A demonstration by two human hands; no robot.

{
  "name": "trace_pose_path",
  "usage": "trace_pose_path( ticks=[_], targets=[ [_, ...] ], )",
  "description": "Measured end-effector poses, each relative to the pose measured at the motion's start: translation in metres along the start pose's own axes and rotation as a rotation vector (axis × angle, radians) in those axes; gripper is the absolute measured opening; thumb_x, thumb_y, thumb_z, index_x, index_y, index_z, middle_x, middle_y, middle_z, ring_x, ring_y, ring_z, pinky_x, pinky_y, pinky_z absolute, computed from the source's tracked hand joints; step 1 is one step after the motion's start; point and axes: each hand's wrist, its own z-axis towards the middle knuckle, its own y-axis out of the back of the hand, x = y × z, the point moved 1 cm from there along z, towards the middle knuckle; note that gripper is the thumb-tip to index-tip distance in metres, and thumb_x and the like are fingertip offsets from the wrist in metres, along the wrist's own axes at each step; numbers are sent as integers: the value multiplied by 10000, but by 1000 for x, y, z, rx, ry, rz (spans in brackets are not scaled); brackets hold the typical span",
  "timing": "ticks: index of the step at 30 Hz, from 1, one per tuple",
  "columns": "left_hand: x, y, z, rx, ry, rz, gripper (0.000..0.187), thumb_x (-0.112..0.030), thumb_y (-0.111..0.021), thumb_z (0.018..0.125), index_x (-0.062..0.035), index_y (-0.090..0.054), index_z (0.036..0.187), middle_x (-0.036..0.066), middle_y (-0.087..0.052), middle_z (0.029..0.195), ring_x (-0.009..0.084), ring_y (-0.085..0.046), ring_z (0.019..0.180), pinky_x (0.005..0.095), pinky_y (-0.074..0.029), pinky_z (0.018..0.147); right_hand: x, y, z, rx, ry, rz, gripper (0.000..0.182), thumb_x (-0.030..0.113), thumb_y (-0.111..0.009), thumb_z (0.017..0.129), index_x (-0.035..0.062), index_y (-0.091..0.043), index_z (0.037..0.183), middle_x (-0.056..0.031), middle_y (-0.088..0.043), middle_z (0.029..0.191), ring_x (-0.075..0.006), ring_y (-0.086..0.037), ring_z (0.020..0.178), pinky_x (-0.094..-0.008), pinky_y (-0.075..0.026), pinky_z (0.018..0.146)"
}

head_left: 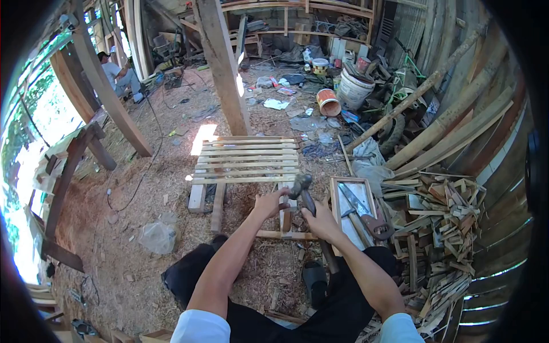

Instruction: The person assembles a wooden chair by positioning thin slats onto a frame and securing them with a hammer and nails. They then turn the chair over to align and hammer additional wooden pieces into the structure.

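My right hand (pixel 322 223) is wrapped around the handle of a hammer (pixel 301 184), whose dark head is raised in front of me. Close beside the hammer head, my left hand (pixel 270 204) has its fingers bent together at the near right corner of a slatted wooden frame (pixel 247 166). What lies between those fingers is too small to make out. Several thin pale slats run side by side across the frame, which rests on wooden supports (pixel 218 207) above the floor. The hammer's handle points down toward my right knee.
To the right, a shallow wooden tray (pixel 334 197) holds a handsaw (pixel 354 200) and other tools, beside a heap of wood offcuts (pixel 440 223). A post (pixel 224 68) stands behind the frame. Buckets (pixel 354 88) sit further back. A person (pixel 118 74) sits far left. A plastic bag (pixel 158 237) lies on the shavings.
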Motion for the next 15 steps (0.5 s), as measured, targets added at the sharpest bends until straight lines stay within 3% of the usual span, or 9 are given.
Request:
trace_pose_path(
  ticks=[3, 4, 6, 8, 10, 13, 15],
  targets=[
    [4, 4, -8, -21, 7, -49, 559, -532, -599, 862, -299, -454, 1349, 122, -642, 1187, 363, -614, 1076, 510, -468, 896, 46, 29, -9, 28, -170, 161, 393, 351, -554, 934, -28, -536, 1039, -152, -600, 731, -300, -622, 729, -425, -466, 674],
    [5, 4, -11, -76, -58, -25, 572, -532, -589, 871, -299, -439, 1371, 136, -631, 1203, 372, -611, 1077, 493, -479, 892, 30, 24, 1, -101, 1, 63, 370, 341, -540, 947, -20, -520, 1027, -146, -592, 717, -287, -622, 700, -424, -469, 651],
    [3, 4, -10, -92, -84, -19, 592, -535, -585, 873, -307, -417, 1393, 143, -631, 1198, 367, -611, 1079, 487, -485, 888, 38, 35, 9, -128, -26, 127, 387, 340, -522, 954, -43, -547, 1005, -239, -609, 768, -391, -625, 783, -469, -470, 704],
    [-2, 4, -8, -18, -50, -28, 623, -544, -582, 872, -337, -378, 1423, 144, -629, 1203, 362, -608, 1090, 495, -490, 884, 54, 50, 13, -126, -43, 157, 384, 338, -511, 961, -44, -537, 1000, -257, -611, 772, -414, -626, 786, -481, -470, 708],
    [-7, 5, -10, -28, -57, -54, 613, -535, -587, 871, -335, -386, 1415, 145, -626, 1209, 369, -610, 1083, 496, -492, 881, 65, 55, 15, -97, -53, 158, 359, 334, -507, 970, -23, -492, 1011, -198, -600, 727, -359, -625, 707, -463, -470, 663],
    [-8, 9, -7, 3, -50, -70, 599, -513, -600, 869, -330, -399, 1402, 143, -616, 1231, 379, -609, 1077, 497, -495, 882, 36, 29, 16, -99, 70, -37, 379, 343, -510, 964, -28, -498, 1033, -259, -612, 776, -435, -619, 771, -487, -470, 697],
    [-4, 9, -4, -4, -50, -76, 593, -495, -611, 865, -324, -407, 1394, 138, -606, 1250, 383, -607, 1077, 497, -496, 883, 22, 21, 15, -14, -14, -107, 400, 356, -509, 954, -31, -520, 1052, -292, -617, 833, -471, -610, 837, -497, -468, 740]
  ],
)
